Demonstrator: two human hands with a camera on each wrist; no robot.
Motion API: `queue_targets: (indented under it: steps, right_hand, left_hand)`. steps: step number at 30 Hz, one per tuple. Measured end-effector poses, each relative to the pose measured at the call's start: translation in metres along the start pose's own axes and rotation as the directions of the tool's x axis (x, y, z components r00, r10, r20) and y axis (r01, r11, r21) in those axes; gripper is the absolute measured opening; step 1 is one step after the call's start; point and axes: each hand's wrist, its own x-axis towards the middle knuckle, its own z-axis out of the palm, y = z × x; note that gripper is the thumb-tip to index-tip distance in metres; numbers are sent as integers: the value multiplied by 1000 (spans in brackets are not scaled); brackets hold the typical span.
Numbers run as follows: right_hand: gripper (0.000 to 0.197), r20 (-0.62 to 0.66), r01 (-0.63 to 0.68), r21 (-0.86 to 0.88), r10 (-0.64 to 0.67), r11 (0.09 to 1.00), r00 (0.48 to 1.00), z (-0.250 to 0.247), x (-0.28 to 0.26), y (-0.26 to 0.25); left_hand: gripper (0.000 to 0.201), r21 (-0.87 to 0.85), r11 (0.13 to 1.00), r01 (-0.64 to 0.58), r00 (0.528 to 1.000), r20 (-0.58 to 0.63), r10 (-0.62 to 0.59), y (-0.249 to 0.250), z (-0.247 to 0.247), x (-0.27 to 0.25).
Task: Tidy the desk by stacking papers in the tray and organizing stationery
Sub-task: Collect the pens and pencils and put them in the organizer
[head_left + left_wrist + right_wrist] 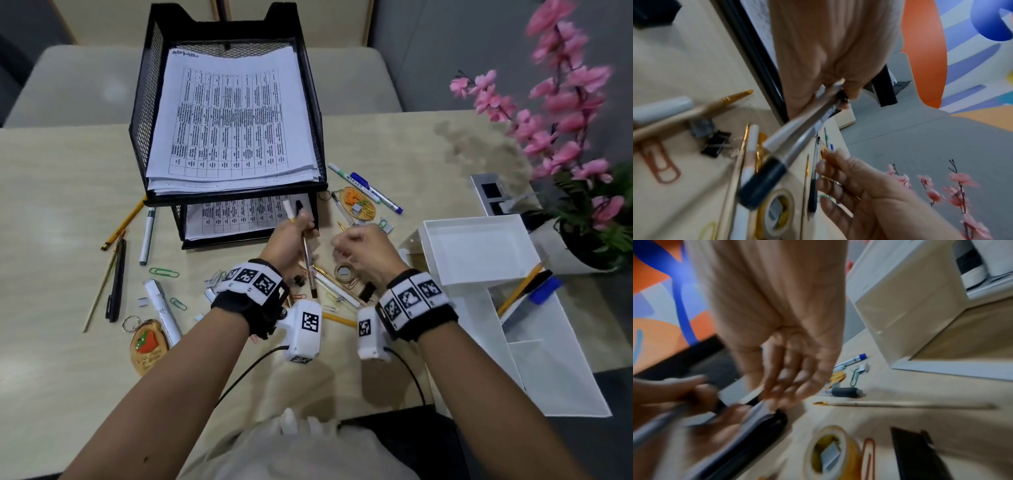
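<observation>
My left hand (301, 224) hovers in front of the black mesh paper tray (144, 102) and grips a bundle of pens (308, 260); the left wrist view shows it as a white pen and a black-capped one (797, 138) pinched in the left hand's (838, 91) fingers. My right hand (346, 243) hovers just to the right, above the clutter, with its fingers loosely curled (785, 378) and nothing in them. A stack of printed papers (233, 116) fills the tray's top tier, and more sheets lie in the lower tier. The white organizer (479, 246) at right holds a pencil and pens (524, 287).
Loose stationery covers the desk: a tape roll (344, 272), a binder clip (368, 291), markers (147, 236), a blue-capped marker (373, 188), pencils (123, 222), paper clips (164, 272) and a strawberry keychain (149, 346). A pink flower plant (565, 120) stands at the far right.
</observation>
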Motion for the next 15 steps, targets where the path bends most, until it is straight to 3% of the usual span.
queue_targets:
  steps: [3, 7, 11, 15]
  right_hand:
    - [19, -290, -116, -243, 42, 963, 956, -5, 33, 6]
    - [17, -241, -212, -521, 96, 827, 966, 1, 48, 13]
    - [24, -303, -205, -493, 54, 846, 951, -2, 37, 18]
    - [16, -387, -30, -322, -103, 946, 916, -23, 7, 4]
  left_hand:
    - [29, -24, 997, -67, 995, -76, 65, 9, -7, -6]
    - [21, 205, 967, -148, 981, -90, 170, 11, -14, -12]
    - [5, 418, 893, -168, 970, -92, 226, 6, -18, -10]
    - [21, 456, 861, -225, 963, -29, 267, 5, 0, -10]
